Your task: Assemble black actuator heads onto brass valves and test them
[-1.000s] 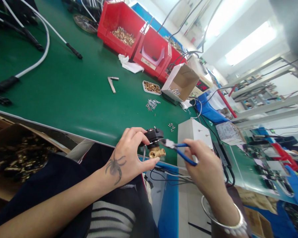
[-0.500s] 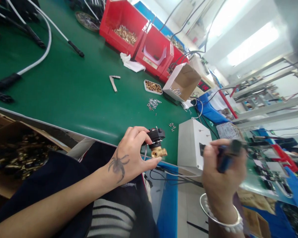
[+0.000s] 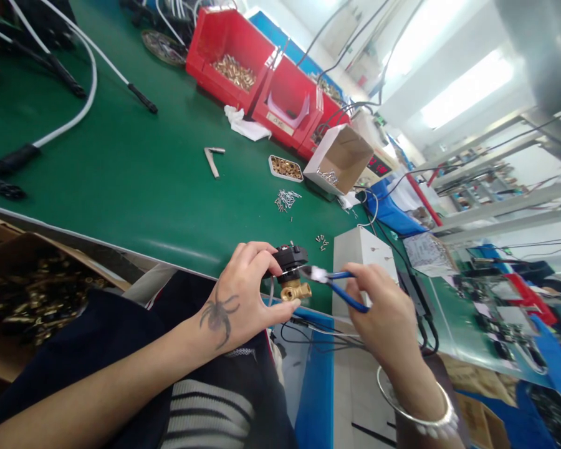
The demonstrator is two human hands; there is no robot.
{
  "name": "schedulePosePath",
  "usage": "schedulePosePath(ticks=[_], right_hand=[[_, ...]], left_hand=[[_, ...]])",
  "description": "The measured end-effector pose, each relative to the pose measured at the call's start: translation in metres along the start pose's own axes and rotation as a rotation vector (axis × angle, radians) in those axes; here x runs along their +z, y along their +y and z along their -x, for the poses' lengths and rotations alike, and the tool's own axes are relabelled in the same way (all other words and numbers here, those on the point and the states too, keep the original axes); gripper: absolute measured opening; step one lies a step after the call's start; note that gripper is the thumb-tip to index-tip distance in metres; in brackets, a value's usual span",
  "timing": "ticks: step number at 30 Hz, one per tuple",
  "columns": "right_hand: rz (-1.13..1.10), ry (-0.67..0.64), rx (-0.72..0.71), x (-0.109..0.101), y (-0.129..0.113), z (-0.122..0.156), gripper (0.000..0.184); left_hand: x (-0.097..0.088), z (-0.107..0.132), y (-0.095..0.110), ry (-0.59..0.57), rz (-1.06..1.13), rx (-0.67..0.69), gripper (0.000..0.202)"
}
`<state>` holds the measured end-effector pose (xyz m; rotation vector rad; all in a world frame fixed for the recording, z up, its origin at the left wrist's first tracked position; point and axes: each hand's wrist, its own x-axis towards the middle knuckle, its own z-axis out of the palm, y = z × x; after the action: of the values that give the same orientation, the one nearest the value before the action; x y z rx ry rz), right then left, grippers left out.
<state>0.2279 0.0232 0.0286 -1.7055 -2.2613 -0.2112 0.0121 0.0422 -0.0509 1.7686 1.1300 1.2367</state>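
Note:
My left hand [image 3: 245, 287] is closed around a brass valve [image 3: 295, 291] with a black round head [image 3: 290, 255], held at the front edge of the green bench. The valve's brass end points toward the lower right. In my right hand [image 3: 378, 305] is a pair of blue-handled cutting pliers [image 3: 341, 284]. Its jaws reach the right side of the black head, close to where it joins the brass body; whether they grip anything there I cannot tell. Just behind lie a few small screws [image 3: 322, 242] and a heap of silver pins [image 3: 286, 200].
Red bins [image 3: 234, 59] with brass parts stand at the back, beside an open cardboard box [image 3: 341, 159]. A small tray of brass pieces [image 3: 285, 168] and a bent metal piece [image 3: 212, 161] lie on the bench [image 3: 135, 187]. A white box [image 3: 359, 249] sits to the right.
My right hand has swung left from beyond the white box, bringing the pliers up to the valve. My left hand still holds the valve in nearly the same place.

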Motion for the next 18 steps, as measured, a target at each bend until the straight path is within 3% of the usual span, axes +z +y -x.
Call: schedulePosePath(ticks=[2, 3, 4, 5, 7, 8, 9, 13, 14, 15, 18], right_hand=[[-0.029, 0.293, 0.136, -0.0007, 0.0009, 0.0008, 0.010], [-0.041, 0.383, 0.172, -0.0002, 0.0008, 0.0012, 0.011], [-0.044, 0.378, 0.164, 0.0008, 0.0005, 0.0015, 0.011], [-0.043, 0.290, 0.117, 0.0022, 0.0001, 0.0016, 0.013], [-0.018, -0.006, -0.021, 0.0041, -0.0002, 0.0010, 0.020], [-0.005, -0.096, -0.056, 0.0039, -0.0001, 0.0005, 0.022], [0.002, -0.093, -0.045, 0.0028, 0.0002, 0.0001, 0.022], [-0.004, 0.439, 0.166, -0.0015, 0.0009, -0.0003, 0.008], [-0.013, 0.453, 0.160, -0.0009, 0.0006, -0.0004, 0.008], [-0.023, 0.378, 0.120, 0.0003, 0.0001, -0.0007, 0.009], [-0.022, -0.068, -0.065, 0.0015, -0.0006, -0.0025, 0.021]], left_hand=[[0.0004, -0.0007, 0.0000, -0.002, 0.013, 0.000, 0.029], [0.0005, -0.0011, -0.0001, -0.003, 0.019, -0.001, 0.029], [0.0005, -0.0013, -0.0001, -0.003, 0.021, -0.001, 0.029], [0.0004, -0.0015, -0.0002, -0.003, 0.019, -0.003, 0.030], [0.0000, -0.0014, -0.0002, -0.001, 0.007, -0.007, 0.030], [-0.0001, -0.0012, -0.0003, 0.002, 0.000, -0.008, 0.029], [-0.0002, -0.0011, -0.0002, 0.004, -0.003, -0.009, 0.029], [0.0008, -0.0014, 0.0001, -0.004, 0.017, -0.003, 0.029], [0.0011, -0.0015, 0.0001, -0.004, 0.018, -0.001, 0.029], [0.0014, -0.0016, 0.0001, -0.001, 0.014, -0.001, 0.029], [0.0018, -0.0012, 0.0000, 0.011, -0.009, 0.002, 0.029]])
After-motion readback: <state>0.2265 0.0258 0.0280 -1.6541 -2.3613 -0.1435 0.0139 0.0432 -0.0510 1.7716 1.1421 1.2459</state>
